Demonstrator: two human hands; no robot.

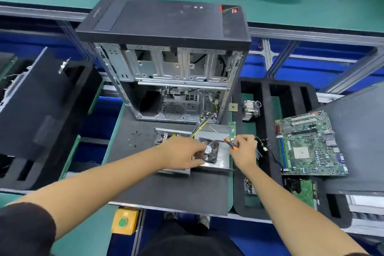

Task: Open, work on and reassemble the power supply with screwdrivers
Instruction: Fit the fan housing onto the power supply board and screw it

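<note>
— Head view: the right hand (pixel 244 148) has a closed grip round the orange-and-black handle of a screwdriver (pixel 225 138). See which way it points?

— Shaft runs up and to the left from the fist, its tip out over the far part of the opened power supply (pixel 216 149). So the tool's long axis lies slantwise across the metal shell, not upright on any screw.

— And the left hand (pixel 182 153)?

— Nearer the work. Its fingers are curled onto the black fan (pixel 211 153) that sits inside the shell, holding it by the near-left edge. How tightly, I can't tell.

— Where's the supply itself?

— On the dark mat on the desk (pixel 170 189), just in front of the open computer case (pixel 166 64), coloured wires (pixel 204 123) leading from it toward the case. A few loose screws (pixel 133 138) lie to the left on the mat.

— Next move?

— I'd guess the tip has to swing down and back toward the fan; it lies just left of the right fist.
</note>
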